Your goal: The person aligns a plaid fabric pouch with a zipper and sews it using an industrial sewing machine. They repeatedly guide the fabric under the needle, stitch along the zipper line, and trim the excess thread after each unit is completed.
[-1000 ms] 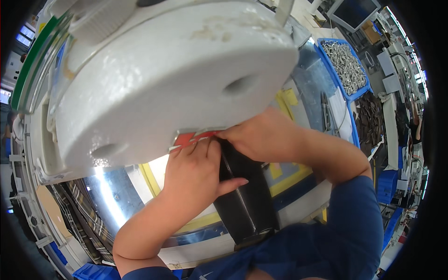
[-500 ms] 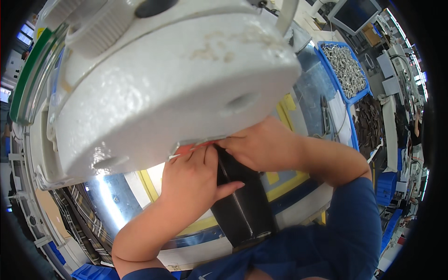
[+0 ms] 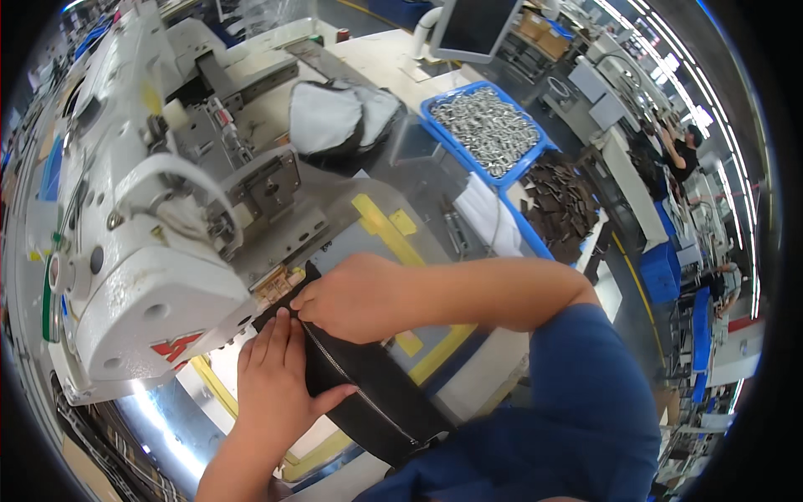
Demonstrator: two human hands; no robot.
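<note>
Just on the near side of the white sewing machine (image 3: 171,289), a black fabric piece (image 3: 381,376) lies slantwise, a metal zipper (image 3: 333,360) running along it. The left hand (image 3: 272,376) rests flat on it, fingers straight and thumb spread wide; the right hand (image 3: 351,297) bends its fingers onto the end nearest the machine, though I can't tell whether they pinch it. Right of the machine runs yellow tape (image 3: 393,234); farther right sits a blue tray (image 3: 502,179) of silvery metal pieces (image 3: 485,130), then brown pieces (image 3: 565,205).
</note>
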